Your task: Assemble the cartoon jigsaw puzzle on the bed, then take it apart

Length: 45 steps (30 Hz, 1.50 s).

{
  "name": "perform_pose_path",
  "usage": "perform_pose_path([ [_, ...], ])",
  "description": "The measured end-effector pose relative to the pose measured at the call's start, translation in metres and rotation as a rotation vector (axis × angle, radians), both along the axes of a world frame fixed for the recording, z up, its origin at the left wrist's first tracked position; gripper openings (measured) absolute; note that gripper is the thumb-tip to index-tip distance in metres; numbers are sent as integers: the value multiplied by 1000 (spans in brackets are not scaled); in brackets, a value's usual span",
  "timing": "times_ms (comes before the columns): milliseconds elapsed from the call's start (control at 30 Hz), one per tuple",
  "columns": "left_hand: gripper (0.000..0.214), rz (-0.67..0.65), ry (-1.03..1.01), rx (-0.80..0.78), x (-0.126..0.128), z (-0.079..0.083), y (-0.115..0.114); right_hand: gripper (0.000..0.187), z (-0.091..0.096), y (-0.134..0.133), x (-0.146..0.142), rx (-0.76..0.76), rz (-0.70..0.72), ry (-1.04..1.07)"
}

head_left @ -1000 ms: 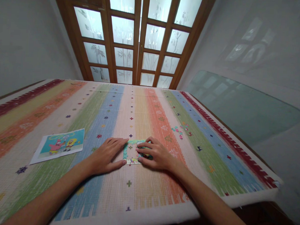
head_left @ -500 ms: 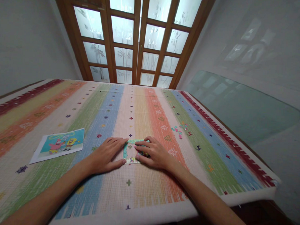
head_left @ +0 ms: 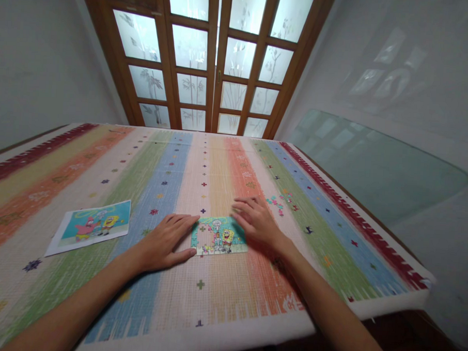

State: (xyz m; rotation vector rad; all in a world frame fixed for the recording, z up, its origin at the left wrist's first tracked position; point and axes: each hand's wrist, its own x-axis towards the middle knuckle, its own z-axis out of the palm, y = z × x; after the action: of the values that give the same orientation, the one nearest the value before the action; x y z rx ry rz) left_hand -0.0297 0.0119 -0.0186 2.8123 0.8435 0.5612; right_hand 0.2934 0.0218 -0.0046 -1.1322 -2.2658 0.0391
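Observation:
A partly assembled cartoon jigsaw puzzle point(head_left: 227, 238) lies flat before me, with a gap left of its middle where the tablecloth shows through. My left hand point(head_left: 171, 241) rests at the puzzle's left edge, fingers stretched and thumb apart. Over the upper right corner hovers my right hand point(head_left: 257, 220), its fingers loosely extended and nothing visible in them. Several loose puzzle pieces point(head_left: 280, 202) lie scattered beyond it to the right. At the left is a printed reference picture point(head_left: 96, 225) of the same cartoon scene.
A striped tablecloth point(head_left: 221, 294) covers the table, whose front edge runs close to me. Wooden doors with frosted panes point(head_left: 215, 76) stand behind the far edge. A pale wall with a greenish panel point(head_left: 374, 161) is on the right.
My right hand has moved off the puzzle, up and to the right, uncovering its right half. The left hand stays in place.

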Motion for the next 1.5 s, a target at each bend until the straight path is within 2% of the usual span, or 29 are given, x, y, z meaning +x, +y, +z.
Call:
perform_pose_path([
  [133,63,-6,-3,13,0,-1,0,22,-2,19,45,34,-310,-41],
  [267,63,-4,-3,25,1,-1,0,28,-5,26,93,-36,-560,-123],
  [367,62,-7,-7,27,1,0,0,28,-7,27,116,-80,-648,-157],
  [467,61,-12,-8,29,1,0,0,29,-10,27,122,-145,-697,-177],
  [633,61,-16,3,41,0,0,0,29,-12,29,119,-210,-679,-203],
  [833,61,-13,-3,44,0,-1,0,34,-7,29,139,-267,-734,-212],
  [933,61,-19,-7,48,0,-1,0,29,-3,27,146,-286,-727,-217],
  [1067,61,-15,-10,46,0,-1,0,20,3,23,150,-358,-564,-150],
  [1200,60,-16,-3,46,-1,-1,0,21,8,19,152,-466,-371,-85],
  [1500,61,-16,-9,51,0,-1,0,22,11,18,146,-498,-364,-68],
])
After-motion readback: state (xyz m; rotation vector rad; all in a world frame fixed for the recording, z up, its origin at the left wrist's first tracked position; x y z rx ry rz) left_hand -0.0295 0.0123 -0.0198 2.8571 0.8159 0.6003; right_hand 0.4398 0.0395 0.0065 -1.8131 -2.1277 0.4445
